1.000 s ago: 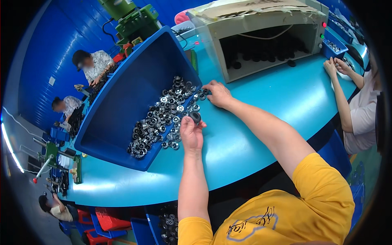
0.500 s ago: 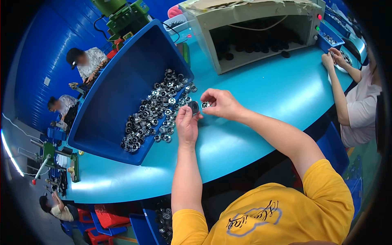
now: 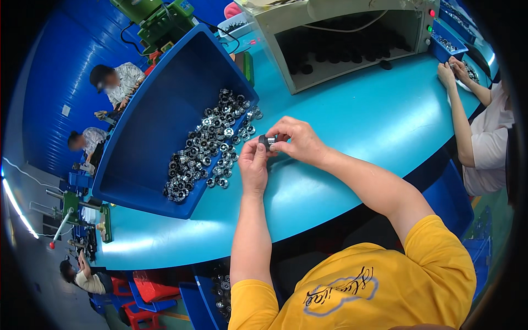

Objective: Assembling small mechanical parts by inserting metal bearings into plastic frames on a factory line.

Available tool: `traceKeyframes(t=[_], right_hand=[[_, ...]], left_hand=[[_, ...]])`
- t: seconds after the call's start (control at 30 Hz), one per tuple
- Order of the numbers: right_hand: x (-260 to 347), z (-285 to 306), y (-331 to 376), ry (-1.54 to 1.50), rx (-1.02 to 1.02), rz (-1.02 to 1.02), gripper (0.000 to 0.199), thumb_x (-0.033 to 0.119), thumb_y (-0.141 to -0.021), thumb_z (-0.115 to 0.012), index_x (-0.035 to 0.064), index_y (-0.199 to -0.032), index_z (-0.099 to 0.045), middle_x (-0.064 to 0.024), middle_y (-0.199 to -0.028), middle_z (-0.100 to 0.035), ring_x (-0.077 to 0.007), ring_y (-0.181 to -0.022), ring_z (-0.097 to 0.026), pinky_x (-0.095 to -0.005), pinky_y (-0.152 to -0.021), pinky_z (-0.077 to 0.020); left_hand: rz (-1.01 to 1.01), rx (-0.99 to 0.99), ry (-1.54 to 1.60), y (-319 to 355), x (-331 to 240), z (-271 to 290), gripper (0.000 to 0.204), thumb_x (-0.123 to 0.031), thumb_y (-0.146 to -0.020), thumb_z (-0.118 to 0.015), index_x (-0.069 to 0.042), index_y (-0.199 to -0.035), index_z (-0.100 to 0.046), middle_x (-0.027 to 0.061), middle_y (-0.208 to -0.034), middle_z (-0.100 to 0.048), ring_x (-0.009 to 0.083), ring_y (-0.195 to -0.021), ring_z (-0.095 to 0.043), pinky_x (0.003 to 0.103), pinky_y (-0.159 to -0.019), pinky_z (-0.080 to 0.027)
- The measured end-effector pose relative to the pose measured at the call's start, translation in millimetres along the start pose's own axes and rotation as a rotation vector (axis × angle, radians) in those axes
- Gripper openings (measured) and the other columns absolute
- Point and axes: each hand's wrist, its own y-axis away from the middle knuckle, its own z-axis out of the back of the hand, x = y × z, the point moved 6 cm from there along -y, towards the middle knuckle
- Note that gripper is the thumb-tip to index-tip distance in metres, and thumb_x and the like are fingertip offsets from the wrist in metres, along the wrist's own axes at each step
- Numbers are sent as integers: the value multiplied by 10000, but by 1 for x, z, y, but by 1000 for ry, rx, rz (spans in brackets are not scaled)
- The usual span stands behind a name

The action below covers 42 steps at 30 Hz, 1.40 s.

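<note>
Just right of the tilted blue bin [image 3: 132, 132], my two hands meet over the table. My left hand [image 3: 254, 171] is closed on a black round cap [image 3: 263, 142], holding it by its edge. My right hand [image 3: 301, 142] pinches a small silver round metal part [image 3: 271, 141] against the open side of that cap. Fingers partly cover both pieces, so how deep the silver part sits cannot be seen. Many similar silver and black metal parts [image 3: 206, 144] lie heaped in the bin's lower right side, some spilling onto the turquoise table [image 3: 341, 132] beside my left hand.
A pale metal cabinet [image 3: 287, 66] with an open front holds black caps, with one black cap [image 3: 385, 65] at its opening. A green press machine [image 3: 159, 27] stands behind the bin. At right, a co-worker's hands [image 3: 452, 70] work near a small blue bin [image 3: 446, 47].
My right hand has moved left, bringing the silver part from a small gap away up against the black cap. The cap has turned edge-on, and the whole view has shifted slightly.
</note>
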Motion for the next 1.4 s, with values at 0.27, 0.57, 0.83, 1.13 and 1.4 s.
traceKeyframes(t=[0.27, 0.57, 0.83, 1.13, 1.4], right_hand=[[12, 1, 0, 89, -39, 92, 261, 31, -716, -813, 27, -941, -681, -73, -925, -656, -175, -730, -669, -306, -670, -573], [16, -1, 4, 111, -72, 174, 231, 46, -741, -815, 47, -946, -708, -63, -950, -646, -181, -788, -681, -297, -669, -585], [9, -8, 4, 138, -55, 137, 229, 61, -749, -797, 58, -948, -683, -75, -966, -610, -216, -773, -681, -342, -700, -588], [-12, -12, 6, -204, 219, -297, 498, 152, -768, -793, 95, -1250, -680, -84, -1146, -578, -160, -993, -619, -308, -830, -562], [-8, -24, 13, -358, 197, -267, 472, 57, -838, -705, 68, -1306, -639, -88, -1232, -548, -209, -1183, -575, -319, -944, -557]], left_hand=[[-18, 9, 11, -1, 3, 3, 270, -218, -1021, -615, 0, -1174, -568, 102, -1088, -671, 181, -965, -678, 352, -822, -594], [17, -28, 7, 0, 0, -3, 297, -195, -1052, -546, 11, -1266, -537, 104, -1171, -643, 190, -1048, -656, 347, -906, -572], [-32, 20, -53, 0, -1, -11, 357, -156, -1021, -605, 21, -1312, -496, 131, -1207, -633, 207, -1088, -644, 332, -904, -562], [-68, 4, -26, 0, -1, -7, 252, -109, -1021, -596, -6, -1235, -511, 117, -1143, -662, 178, -1022, -658, 295, -873, -548], [-276, -99, -298, 6, -14, -17, 177, -53, -1019, -576, -41, -1191, -541, 48, -1040, -647, 124, -932, -632, 271, -811, -537]])
